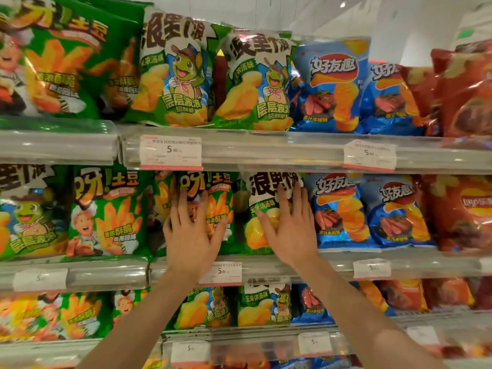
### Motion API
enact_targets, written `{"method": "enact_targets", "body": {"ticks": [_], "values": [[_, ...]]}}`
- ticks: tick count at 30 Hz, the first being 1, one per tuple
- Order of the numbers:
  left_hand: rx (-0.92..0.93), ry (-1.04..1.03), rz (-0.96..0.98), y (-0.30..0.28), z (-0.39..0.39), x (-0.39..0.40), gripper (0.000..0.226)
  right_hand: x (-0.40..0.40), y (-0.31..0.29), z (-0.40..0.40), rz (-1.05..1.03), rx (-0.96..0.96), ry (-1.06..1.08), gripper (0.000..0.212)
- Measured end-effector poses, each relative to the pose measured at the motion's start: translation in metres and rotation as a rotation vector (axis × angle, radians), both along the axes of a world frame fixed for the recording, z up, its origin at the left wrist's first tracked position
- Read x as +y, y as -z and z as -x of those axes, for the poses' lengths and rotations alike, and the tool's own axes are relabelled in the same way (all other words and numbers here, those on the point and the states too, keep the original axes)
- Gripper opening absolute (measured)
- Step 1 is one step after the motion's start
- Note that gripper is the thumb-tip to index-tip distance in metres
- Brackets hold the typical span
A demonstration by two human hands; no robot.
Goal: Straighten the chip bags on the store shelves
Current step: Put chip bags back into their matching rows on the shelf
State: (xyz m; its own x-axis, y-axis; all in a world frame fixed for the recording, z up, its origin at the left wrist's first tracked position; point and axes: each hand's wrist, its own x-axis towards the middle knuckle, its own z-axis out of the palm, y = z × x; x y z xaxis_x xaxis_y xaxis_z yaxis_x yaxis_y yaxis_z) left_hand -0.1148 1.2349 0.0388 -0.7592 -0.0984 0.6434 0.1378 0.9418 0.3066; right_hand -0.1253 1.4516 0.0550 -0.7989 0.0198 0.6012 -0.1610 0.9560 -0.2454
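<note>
Green fry bag [213,206] under flat left hand [192,235]; white-topped bag [262,209] under flat right hand [288,230]. Fingers straight, spread, pressing, gripping nothing. Blue bags [343,211] just right.

Three store shelves show, each with a clear plastic front rail. The top shelf [266,147] carries green bags [173,75] at left, blue bags [330,86] and red bags [463,94] at right. The middle shelf [332,265] holds the same colours upright, with price tags [170,153] clipped on the rails.

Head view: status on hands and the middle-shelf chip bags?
Left hand open, flat on green fries bag. Right hand open, flat on white-topped wave-chip bag. Both bags upright, middle shelf. Nothing blocking.
</note>
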Motion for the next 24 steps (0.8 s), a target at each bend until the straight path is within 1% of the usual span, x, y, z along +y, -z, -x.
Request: {"method": "enact_targets", "body": {"ticks": [7, 10, 13, 17, 19, 22, 24], "values": [[0.005, -0.010, 0.015, 0.002, 0.000, 0.000, 0.072, 0.005, 0.000, 0.007, -0.004, 0.018, 0.007, 0.082], [-0.006, 0.025, -0.015, 0.000, -0.002, -0.002, 0.072, 0.005, 0.000, 0.006, -0.002, 0.030, 0.002, 0.082], [0.006, 0.115, -0.123, -0.005, -0.007, -0.008, 0.070, 0.006, -0.001, 0.002, 0.056, 0.056, -0.020, 0.083], [0.080, 0.199, -0.297, -0.011, -0.017, -0.030, 0.064, -0.005, -0.007, -0.014, 0.285, 0.109, -0.042, 0.081], [0.076, 0.227, -0.379, -0.015, -0.021, -0.044, 0.062, -0.018, -0.012, -0.025, 0.363, 0.151, -0.067, 0.078], [0.024, 0.267, -0.455, -0.021, -0.024, -0.061, 0.059, -0.044, -0.021, -0.037, 0.358, 0.220, -0.140, 0.067], [-0.045, 0.291, -0.481, -0.025, -0.024, -0.067, 0.058, -0.062, -0.027, -0.037, 0.293, 0.201, -0.197, 0.059]]}}
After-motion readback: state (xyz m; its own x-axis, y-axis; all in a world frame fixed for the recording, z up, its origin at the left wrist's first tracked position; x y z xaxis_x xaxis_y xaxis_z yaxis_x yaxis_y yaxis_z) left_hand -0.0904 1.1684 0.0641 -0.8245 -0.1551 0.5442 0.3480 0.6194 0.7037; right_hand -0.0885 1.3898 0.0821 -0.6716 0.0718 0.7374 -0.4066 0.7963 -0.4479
